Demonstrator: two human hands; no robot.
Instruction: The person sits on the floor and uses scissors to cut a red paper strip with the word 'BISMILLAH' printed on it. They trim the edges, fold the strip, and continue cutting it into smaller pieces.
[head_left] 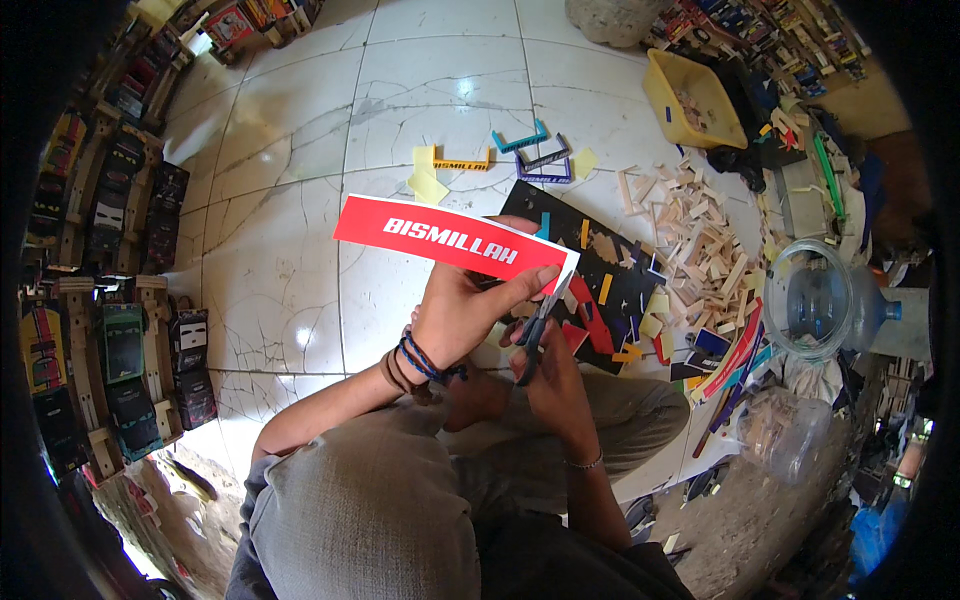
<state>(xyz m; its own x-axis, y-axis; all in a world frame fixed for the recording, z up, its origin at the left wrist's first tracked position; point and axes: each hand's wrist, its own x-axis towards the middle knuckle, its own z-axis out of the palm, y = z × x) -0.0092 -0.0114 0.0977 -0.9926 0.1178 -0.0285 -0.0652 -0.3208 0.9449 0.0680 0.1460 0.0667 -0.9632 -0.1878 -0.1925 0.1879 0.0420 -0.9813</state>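
Note:
A long red sticker strip (430,237) with white lettering and a white border is pinched between the thumb and fingers of my left hand (465,305). My right hand (555,385) grips dark-handled scissors (535,340), their blades at the strip's right end, near my left thumb. Whether the blades are apart is hard to make out. Beneath and beyond the scissors a black board (560,225) lies on the floor, scattered with coloured scraps. A red cut piece (592,315) rests on it.
Beyond the strip lie yellow (462,165), turquoise (520,138) and purple (545,178) lettered U-shaped pieces. Small wood blocks (700,245) are heaped to the right, near a yellow tub (695,100) and a clear plastic container (805,300). Racks of packaged goods (125,360) line the left.

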